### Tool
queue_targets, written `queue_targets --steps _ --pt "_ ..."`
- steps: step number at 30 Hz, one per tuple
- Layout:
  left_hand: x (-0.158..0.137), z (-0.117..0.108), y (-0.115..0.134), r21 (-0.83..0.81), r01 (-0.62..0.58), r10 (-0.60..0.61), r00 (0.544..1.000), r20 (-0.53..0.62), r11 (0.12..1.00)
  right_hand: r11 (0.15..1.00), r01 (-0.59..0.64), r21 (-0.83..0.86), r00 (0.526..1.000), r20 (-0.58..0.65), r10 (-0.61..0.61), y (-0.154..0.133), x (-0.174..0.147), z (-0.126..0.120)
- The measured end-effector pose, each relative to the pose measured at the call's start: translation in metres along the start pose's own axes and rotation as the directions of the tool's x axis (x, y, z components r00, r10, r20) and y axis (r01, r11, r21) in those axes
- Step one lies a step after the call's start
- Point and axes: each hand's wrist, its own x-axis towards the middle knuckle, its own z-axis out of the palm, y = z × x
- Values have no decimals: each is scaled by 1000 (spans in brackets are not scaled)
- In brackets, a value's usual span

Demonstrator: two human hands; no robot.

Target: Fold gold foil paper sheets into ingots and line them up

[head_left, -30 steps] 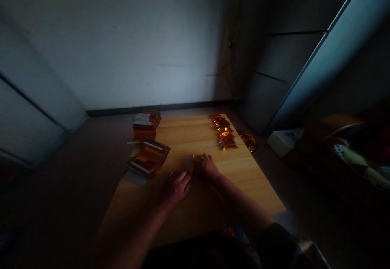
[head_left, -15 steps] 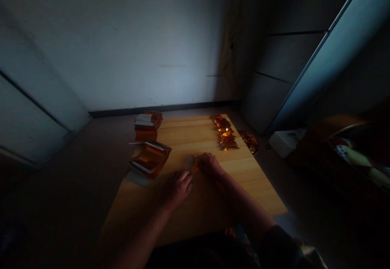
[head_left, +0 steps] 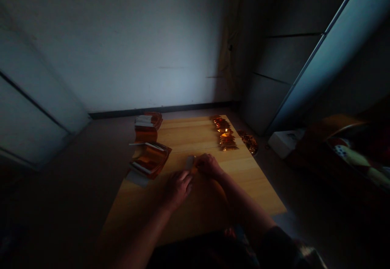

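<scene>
My left hand (head_left: 182,183) is closed, its curled fingers at the near end of a small piece of foil paper (head_left: 190,162), which shows a pale grey strip and an orange right side. My right hand (head_left: 209,165) is closed too, pinching the orange side of that paper. Both hands rest low over the wooden table. Left of them lies a stack of orange foil sheets (head_left: 154,157) with pale parts. Folded shiny gold foil pieces (head_left: 227,137) stand in a row at the far right. Dim light hides the exact finger grip.
The wooden table (head_left: 189,133) stands before a white wall. Another bundle of orange foil sheets (head_left: 149,121) lies at its far left corner. Beyond the right edge sits a container of gold foil pieces (head_left: 249,142), with a white box (head_left: 284,143) on the floor farther right.
My right hand has shifted very slightly at the paper's orange side. The left hand stays in place, and the stacks and the gold row are unchanged.
</scene>
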Motion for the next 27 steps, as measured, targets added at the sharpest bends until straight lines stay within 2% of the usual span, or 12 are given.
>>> queue_targets --steps 15,21,27 --pt "2 -2 5 53 19 -18 1000 -21 998 997 -43 -68 999 31 45 -3 2 -4" --pt "9 4 -5 78 57 -50 994 -99 995 972 105 -212 994 23 -103 -12 -14 -12" --pt "18 12 -25 139 147 -116 972 -206 979 923 123 -366 992 46 -114 -33 -39 -6"
